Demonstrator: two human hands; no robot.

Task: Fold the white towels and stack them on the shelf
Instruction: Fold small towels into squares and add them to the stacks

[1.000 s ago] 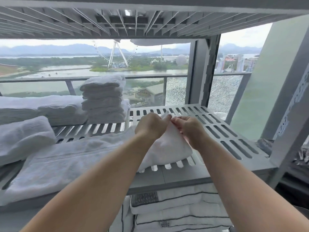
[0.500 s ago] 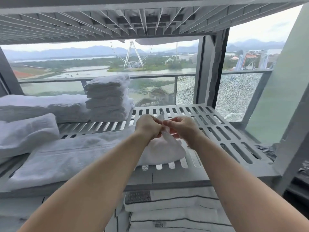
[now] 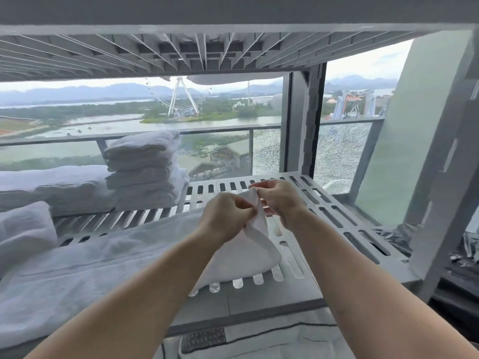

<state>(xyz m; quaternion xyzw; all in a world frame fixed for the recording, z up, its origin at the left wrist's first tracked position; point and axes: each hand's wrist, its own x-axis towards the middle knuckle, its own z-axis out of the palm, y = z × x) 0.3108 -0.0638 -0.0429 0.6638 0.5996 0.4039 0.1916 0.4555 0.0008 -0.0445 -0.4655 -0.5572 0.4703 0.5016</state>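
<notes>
both hands, left hand (image 3: 225, 216) and right hand (image 3: 280, 200), pinch one towel (image 3: 248, 255) corner above the shelf (image 3: 344, 218), probably aligning edges to fold.

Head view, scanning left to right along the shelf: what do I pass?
Low pile of towels → tall stack of folded towels → left hand → right hand → bare slats of the shelf → grey upright post. Both hands pinch a corner of the white towel.

Two hands (image 3: 224, 218) (image 3: 281, 200), one held towel (image 3: 246, 255), one tall stack (image 3: 142, 172), one shelf (image 3: 337, 216)
</notes>
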